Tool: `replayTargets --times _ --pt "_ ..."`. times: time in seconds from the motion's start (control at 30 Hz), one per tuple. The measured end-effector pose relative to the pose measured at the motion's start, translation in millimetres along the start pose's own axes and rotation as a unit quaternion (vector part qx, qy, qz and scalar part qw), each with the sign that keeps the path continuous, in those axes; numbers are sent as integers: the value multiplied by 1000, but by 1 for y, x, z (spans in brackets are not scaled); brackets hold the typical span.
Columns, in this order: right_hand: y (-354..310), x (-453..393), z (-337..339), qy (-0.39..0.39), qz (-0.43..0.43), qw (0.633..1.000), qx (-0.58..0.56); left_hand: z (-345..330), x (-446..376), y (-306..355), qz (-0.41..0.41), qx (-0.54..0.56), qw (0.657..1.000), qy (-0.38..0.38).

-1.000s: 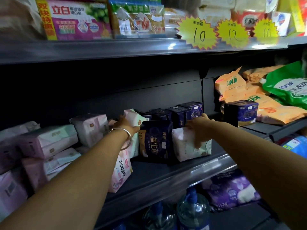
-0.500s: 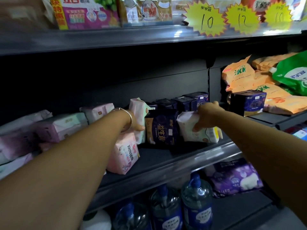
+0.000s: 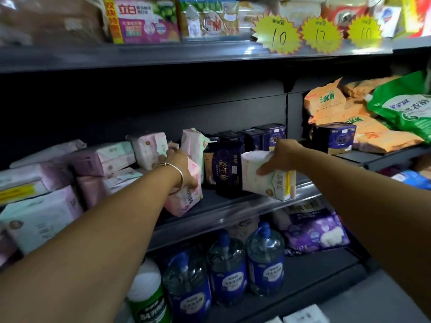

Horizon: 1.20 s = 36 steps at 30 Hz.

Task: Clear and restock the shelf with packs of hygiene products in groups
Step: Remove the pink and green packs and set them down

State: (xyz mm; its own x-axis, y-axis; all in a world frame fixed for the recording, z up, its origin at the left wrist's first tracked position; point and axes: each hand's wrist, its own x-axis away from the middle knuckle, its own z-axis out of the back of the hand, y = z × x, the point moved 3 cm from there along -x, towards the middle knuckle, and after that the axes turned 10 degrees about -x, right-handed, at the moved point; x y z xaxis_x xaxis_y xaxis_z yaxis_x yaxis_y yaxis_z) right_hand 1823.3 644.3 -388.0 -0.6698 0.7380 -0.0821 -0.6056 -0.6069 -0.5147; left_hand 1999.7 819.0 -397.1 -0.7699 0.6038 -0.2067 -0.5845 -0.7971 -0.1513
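Observation:
On the middle shelf point(image 3: 233, 206), my right hand point(image 3: 283, 157) grips a white pack point(image 3: 263, 180) from above and holds it tilted over the shelf's front edge. Beside it stands a dark navy pack point(image 3: 225, 169), with several more navy packs point(image 3: 263, 136) behind. My left hand point(image 3: 179, 166), a bangle on its wrist, reaches between a leaning pink pack point(image 3: 186, 197) and a pale upright pack point(image 3: 149, 150); its fingertips touch the pale pack and what they hold is hidden. Pink and white packs point(image 3: 46, 178) are piled at the left.
A navy box point(image 3: 333, 137) sits on the right shelf with orange bags point(image 3: 326, 101) and a green bag point(image 3: 405, 108). Yellow price tags point(image 3: 277, 34) hang from the top shelf. Below stand water bottles point(image 3: 265, 259), a purple pack point(image 3: 314, 231) and a green-labelled bottle point(image 3: 147, 297).
My right hand has lifted the white pack and drawn it toward the shelf's front edge. My left hand has shifted left from the upright pink-white pack toward the pale pack.

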Motion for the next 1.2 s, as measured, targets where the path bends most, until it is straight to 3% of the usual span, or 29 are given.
replayTargets --times 0.2,0.37,0.53,0.67,0.87,1.1,1.2 --pt "-20 9 -4 -47 19 992 -113 -4 -4 -19 1 130 990 53" --pt "-44 7 -21 -48 48 994 -85 -23 1 -13 -44 45 998 22" --pt "-62 5 -38 -38 68 993 -89 -10 14 -23 -61 86 992 71" --pt "-75 4 -37 -16 84 993 -80 3 28 -59 10 42 985 170" --pt "-94 7 -18 113 128 984 -45 10 37 -101 106 12 976 188" --pt "-121 2 -5 175 180 967 -33 18 6 -89 -4 28 988 149" --pt "-129 -9 -10 161 205 965 -29 19 -15 -83 -47 -32 992 114"
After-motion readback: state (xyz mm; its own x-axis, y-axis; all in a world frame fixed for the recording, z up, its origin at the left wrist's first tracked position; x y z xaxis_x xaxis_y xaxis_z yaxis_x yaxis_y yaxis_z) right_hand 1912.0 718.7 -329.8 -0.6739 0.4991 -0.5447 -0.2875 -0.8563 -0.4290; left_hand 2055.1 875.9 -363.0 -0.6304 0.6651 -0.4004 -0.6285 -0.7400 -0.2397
